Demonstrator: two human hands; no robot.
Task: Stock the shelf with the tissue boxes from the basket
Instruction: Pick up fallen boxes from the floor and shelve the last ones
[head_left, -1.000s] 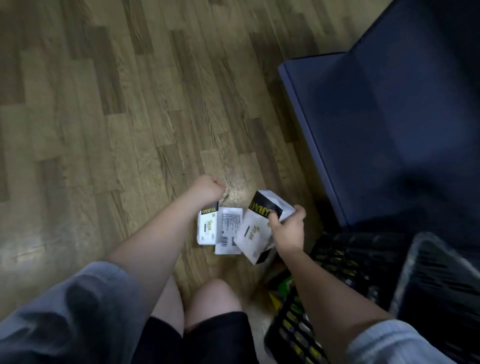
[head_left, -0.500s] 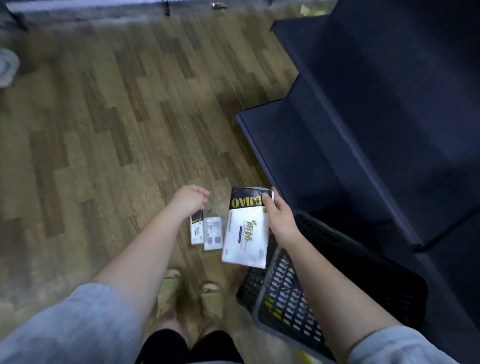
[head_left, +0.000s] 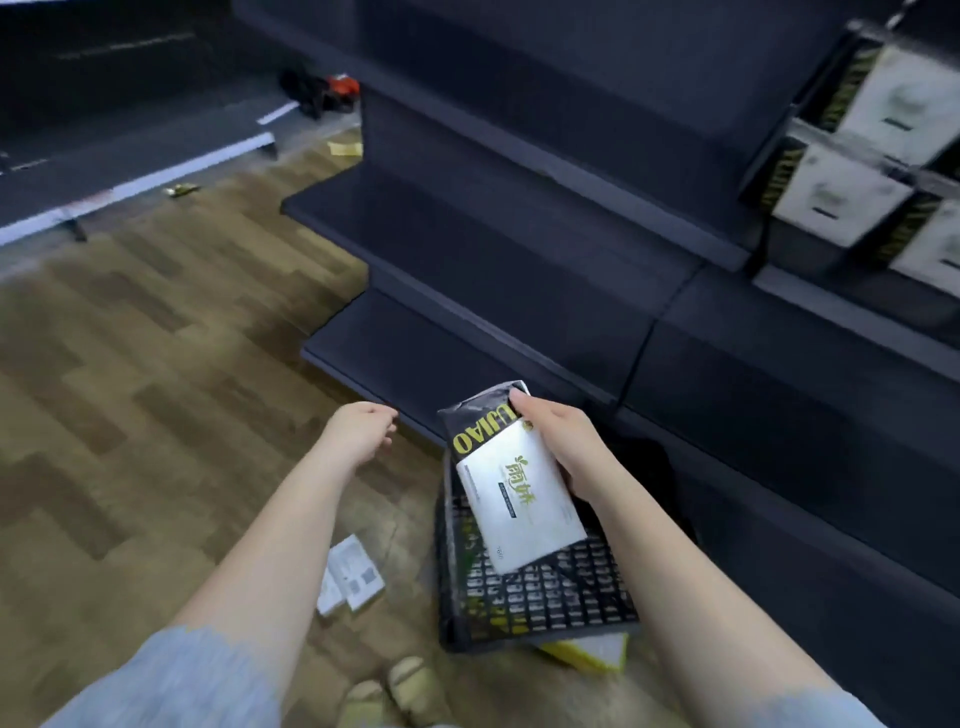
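Note:
My right hand (head_left: 563, 447) grips a white tissue box (head_left: 514, 499) with a black end and yellow lettering, held above the black mesh basket (head_left: 535, 597) on the floor. My left hand (head_left: 363, 431) hangs empty with loosely curled fingers, left of the box and over the floor. Dark tiered shelves (head_left: 467, 249) rise ahead and to the right. Several tissue boxes (head_left: 841, 192) of the same kind stand stacked on an upper shelf at the far right. Two small white boxes (head_left: 350, 574) lie on the floor beside my left forearm.
The wooden floor (head_left: 130, 389) spreads to the left. A low dark shelf unit (head_left: 130, 156) runs along the back left, with a black and red object (head_left: 319, 91) on it. Yellow scraps (head_left: 345, 148) lie on the floor near it. A yellow-white pack (head_left: 587, 652) sticks out under the basket.
The view has risen, bringing upper shelves and stocked boxes into sight. My right hand has lifted the tissue box higher over the basket. My left hand has risen away from the small floor boxes.

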